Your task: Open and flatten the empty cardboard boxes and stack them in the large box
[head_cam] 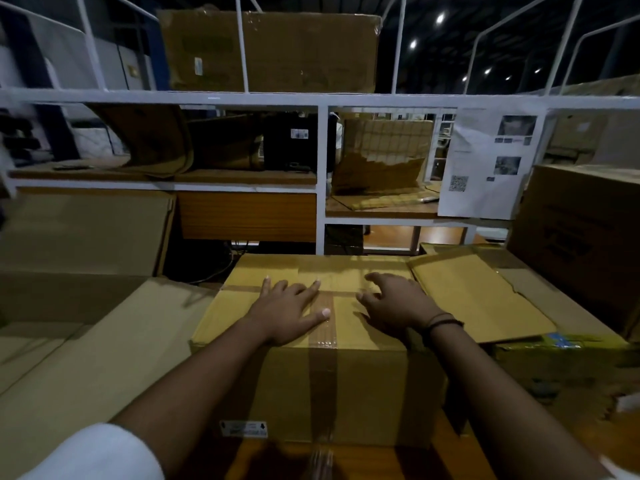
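White metal racking (322, 98) spans the whole background, with a worn brown carton (270, 50) on its top level and torn cardboard leaning in the bays below. Broad sheets of flattened cardboard (86, 358) cover the left foreground, sloping down toward the person. At centre, directly before the person and close under the camera, stands the taped box (346, 382), upright and sealed, its top flaps closed and its near face turned to the camera. A tall printed carton (588, 237) stands at the right edge, well apart from the hands. Between that carton and the taped box lies a flat cardboard panel (474, 296), its left edge touching or just overlapping the box's top right side, with more flat pieces beneath it. A white printed sheet (488, 161) with photos and a square code hangs from the rack on the right. The left hand (287, 310) lies palm down on the box top, fingers straight and spread, the thumb resting on the tape. The right hand (394, 299) is just beside it over the right half of the top, fingers loosely bent with the tips down on the cardboard, holding nothing that can be seen. Brown tape (323, 372) runs along the centre seam, over the near edge and down the front face. A dark wristband (443, 322) circles the right wrist. A small white label (243, 428) sits low on the front face.
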`<state>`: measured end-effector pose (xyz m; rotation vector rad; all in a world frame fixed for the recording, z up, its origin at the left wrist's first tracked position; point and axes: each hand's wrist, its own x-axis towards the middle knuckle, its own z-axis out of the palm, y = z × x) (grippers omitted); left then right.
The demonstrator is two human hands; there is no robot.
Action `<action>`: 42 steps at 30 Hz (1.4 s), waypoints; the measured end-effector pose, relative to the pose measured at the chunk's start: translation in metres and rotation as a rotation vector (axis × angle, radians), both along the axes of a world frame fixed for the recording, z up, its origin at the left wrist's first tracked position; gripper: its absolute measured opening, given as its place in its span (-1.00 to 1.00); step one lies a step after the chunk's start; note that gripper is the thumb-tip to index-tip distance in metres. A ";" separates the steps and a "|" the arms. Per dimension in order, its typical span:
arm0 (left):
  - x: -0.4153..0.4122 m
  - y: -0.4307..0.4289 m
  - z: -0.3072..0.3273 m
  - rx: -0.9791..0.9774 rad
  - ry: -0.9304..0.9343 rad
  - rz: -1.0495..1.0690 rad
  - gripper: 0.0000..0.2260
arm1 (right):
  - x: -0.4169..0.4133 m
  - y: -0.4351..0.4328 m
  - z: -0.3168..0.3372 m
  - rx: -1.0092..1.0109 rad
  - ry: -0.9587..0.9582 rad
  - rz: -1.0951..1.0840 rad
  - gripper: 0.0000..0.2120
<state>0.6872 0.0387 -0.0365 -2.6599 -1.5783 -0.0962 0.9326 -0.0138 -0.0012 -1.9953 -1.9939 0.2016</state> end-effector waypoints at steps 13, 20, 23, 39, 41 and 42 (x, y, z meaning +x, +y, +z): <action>0.005 -0.057 0.107 0.469 -0.065 0.071 -0.37 | -0.025 -0.038 0.116 0.046 0.037 0.040 -0.65; -0.012 -0.149 0.118 -0.327 -0.124 0.006 -0.13 | -0.039 -0.089 0.128 -0.671 -0.164 0.238 -0.74; -0.007 -0.159 0.086 -0.539 -0.034 -0.007 -0.05 | -0.050 -0.101 0.075 -0.688 -0.143 0.236 -0.52; 0.029 -0.116 -0.014 0.037 -0.209 0.059 -0.53 | -0.040 -0.092 -0.058 0.192 -0.336 0.206 -0.52; 0.035 -0.116 -0.011 -0.038 -0.178 0.117 -0.44 | -0.038 -0.091 -0.058 0.194 -0.325 0.209 -0.52; 0.037 -0.116 -0.008 -0.075 -0.151 0.140 -0.36 | -0.037 -0.091 -0.058 0.191 -0.323 0.211 -0.52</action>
